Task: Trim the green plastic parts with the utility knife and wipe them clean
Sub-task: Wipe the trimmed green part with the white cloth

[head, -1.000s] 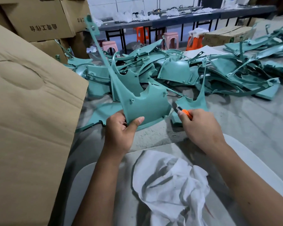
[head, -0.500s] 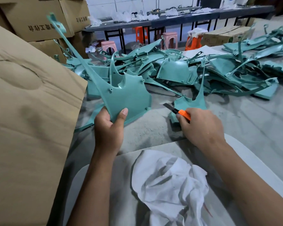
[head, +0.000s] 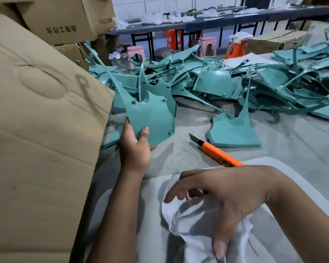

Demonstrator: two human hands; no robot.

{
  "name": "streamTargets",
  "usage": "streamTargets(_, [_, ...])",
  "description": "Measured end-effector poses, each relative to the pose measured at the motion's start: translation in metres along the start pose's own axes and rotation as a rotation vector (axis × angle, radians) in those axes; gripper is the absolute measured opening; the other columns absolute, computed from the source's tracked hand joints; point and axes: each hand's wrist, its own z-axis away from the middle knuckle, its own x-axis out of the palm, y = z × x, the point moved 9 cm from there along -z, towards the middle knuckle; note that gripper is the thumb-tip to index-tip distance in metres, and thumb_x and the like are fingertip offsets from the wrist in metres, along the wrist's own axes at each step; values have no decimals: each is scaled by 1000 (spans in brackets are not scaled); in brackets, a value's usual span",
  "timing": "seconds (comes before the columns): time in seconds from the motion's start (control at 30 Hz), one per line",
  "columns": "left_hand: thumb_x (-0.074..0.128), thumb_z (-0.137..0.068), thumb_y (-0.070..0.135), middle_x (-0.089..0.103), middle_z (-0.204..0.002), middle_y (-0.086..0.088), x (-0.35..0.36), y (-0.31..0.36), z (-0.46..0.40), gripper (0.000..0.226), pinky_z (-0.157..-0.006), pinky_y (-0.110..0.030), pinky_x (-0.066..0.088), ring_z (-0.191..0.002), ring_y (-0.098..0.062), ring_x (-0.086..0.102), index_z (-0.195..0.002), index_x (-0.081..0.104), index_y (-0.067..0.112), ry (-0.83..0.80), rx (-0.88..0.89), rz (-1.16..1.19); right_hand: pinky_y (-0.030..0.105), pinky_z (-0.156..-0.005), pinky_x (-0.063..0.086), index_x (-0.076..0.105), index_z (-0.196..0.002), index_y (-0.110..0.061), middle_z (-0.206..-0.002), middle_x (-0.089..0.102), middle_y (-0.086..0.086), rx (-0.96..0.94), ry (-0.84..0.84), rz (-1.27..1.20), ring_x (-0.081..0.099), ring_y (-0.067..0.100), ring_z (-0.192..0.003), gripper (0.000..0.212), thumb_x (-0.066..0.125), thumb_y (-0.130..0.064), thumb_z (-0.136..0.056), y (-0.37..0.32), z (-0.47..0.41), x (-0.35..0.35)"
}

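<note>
On the bench [head: 273, 145], the left hand [head: 135, 149] grips 1 green plastic part [head: 152, 118] upright left of the orange utility knife [head: 217, 152], while the right hand [head: 228, 198], fingers loosely spread, hovers over the white cloth [head: 190, 223] nearer than the knife.

Single head view, looking forward-down, close over worktable [head: 302, 141]

Matt green plastic part [head: 152, 118]; white cloth rag [head: 194, 221]; cardboard box [head: 42, 130].
</note>
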Motion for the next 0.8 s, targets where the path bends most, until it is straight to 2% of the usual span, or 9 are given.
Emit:
streamTargets(0.13, [50,-102,0,61,-124,-1,4,-4,-1,40,-55,-33,61,-105,-24,68,-139,47,15,-22,-18,-7,14,-77,45,61,-121,-42,-101,54,-15,-35,117,182,55,4,-89,66,93,-45,-64,-12,-23,6])
streamTargets(0.23, [52,-101,0,63,-122,-1,5,-7,-2,36,-53,-34,61,-104,-24,69,-130,50,22,-28,-4,-10,26,-66,47,70,-95,-25,-83,64,-7,20,340,199,56,10,-73,23,80,-13,-78,-12,-29,-19])
streamTargets(0.37, [53,-100,1,64,-121,-1,4,-11,-3,37,-60,-42,63,-104,-27,70,-133,51,19,-6,-6,-18,41,-73,46,66,-88,-13,-85,63,0,145,748,292,56,22,-79,10,67,-5,-82,1,-12,-58])
streamTargets(0.43, [54,-100,1,64,-123,-3,4,-10,-3,38,-70,-51,63,-108,-30,68,-133,51,19,-3,-4,-19,42,-78,46,64,-94,-14,-92,62,1,151,804,204,59,25,-88,6,70,-14,-91,8,-5,-65])
streamTargets(0.5, [55,-98,1,65,-125,-7,4,-7,-3,37,-85,-60,58,-112,-32,66,-131,52,17,-5,22,-41,37,-88,47,63,-107,-22,-106,63,-3,157,647,100,59,16,-99,24,73,-38,-93,14,-7,-58])
streamTargets(0.57, [55,-98,1,65,-124,-6,4,-6,-3,36,-86,-60,58,-110,-31,67,-129,53,19,-5,21,-52,31,-108,38,54,-136,-33,-132,57,-9,195,376,123,51,7,-123,68,76,-63,-79,14,-9,-39])
streamTargets(0.63, [55,-99,2,65,-123,-4,5,-8,-3,35,-79,-57,61,-108,-29,68,-129,52,20,-5,7,-50,27,-120,26,38,-152,-42,-151,42,-12,128,142,138,33,5,-143,101,85,-62,-65,1,-9,-21])
streamTargets(0.7, [54,-100,4,64,-122,-1,5,-10,-3,35,-66,-49,64,-106,-25,68,-130,52,22,-9,-6,-54,32,-124,22,30,-154,-51,-161,27,-13,62,3,95,19,6,-152,112,92,-56,-61,-10,-6,-7])
streamTargets(0.8, [53,-101,6,63,-120,3,4,-10,-2,34,-58,-39,63,-102,-19,68,-131,51,22,-10,-7,-60,41,-124,20,29,-149,-59,-163,14,-18,69,18,211,8,4,-152,113,95,-57,-58,-15,-10,2])
